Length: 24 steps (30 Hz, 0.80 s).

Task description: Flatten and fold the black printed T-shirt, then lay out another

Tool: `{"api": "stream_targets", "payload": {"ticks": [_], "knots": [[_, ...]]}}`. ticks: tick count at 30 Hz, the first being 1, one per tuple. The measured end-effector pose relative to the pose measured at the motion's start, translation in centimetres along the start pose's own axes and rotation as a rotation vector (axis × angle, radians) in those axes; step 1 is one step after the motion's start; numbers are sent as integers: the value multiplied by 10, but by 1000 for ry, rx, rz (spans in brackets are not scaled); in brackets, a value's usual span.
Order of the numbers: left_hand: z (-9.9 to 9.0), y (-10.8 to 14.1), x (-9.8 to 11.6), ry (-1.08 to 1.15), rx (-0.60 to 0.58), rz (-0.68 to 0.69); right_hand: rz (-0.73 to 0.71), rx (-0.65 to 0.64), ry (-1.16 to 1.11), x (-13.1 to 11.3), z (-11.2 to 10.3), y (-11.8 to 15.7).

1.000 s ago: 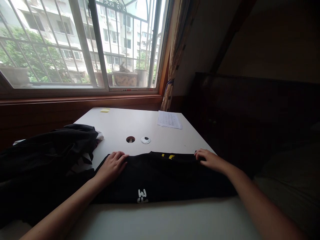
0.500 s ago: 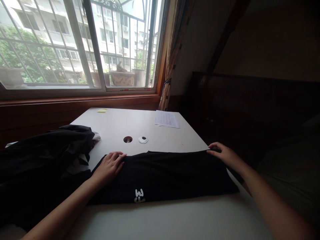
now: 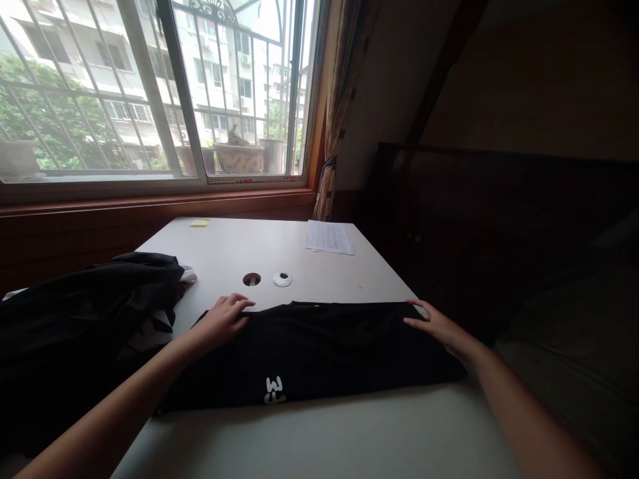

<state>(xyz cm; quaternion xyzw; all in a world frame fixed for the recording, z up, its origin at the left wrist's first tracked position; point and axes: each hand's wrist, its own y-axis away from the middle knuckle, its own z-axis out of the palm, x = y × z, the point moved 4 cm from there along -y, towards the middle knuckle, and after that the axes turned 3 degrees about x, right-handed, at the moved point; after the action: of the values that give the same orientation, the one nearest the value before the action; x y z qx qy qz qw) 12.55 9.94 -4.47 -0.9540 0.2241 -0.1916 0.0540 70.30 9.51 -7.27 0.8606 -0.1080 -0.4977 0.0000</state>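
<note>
A black garment (image 3: 339,346), folded into a long flat strip with a white print near its front edge, lies across the white table (image 3: 319,439). I cannot tell what kind of garment it is. At its far left corner, my left hand (image 3: 224,322) rests with the fingers stretched and the thumb apart. My right hand (image 3: 433,326) is at the far right corner, thumb and fingers spread around the edge without a visible pinch. A small yellow spot shows on the far edge between my hands.
A heap of dark clothes (image 3: 90,313) lies on the left. Farther back are a round cable hole (image 3: 251,280), its loose cover (image 3: 282,279), printed papers (image 3: 330,237) and a yellow note (image 3: 200,223). Beyond the table stand a barred window (image 3: 239,100) and a tied curtain (image 3: 332,146).
The right hand has loosened its pinch on the garment's far right corner, and its fingers have spread. My left fingers have lifted slightly. The view has shifted a little.
</note>
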Motion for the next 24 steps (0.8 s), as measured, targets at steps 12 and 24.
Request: {"api": "stream_targets", "payload": {"ticks": [12,24], "knots": [[33,-91,96,71,-158,203,-311,343,127,-7,-15,21],[59,-97,88,139,17,62,-249,378,64,6,-8,17]]}}
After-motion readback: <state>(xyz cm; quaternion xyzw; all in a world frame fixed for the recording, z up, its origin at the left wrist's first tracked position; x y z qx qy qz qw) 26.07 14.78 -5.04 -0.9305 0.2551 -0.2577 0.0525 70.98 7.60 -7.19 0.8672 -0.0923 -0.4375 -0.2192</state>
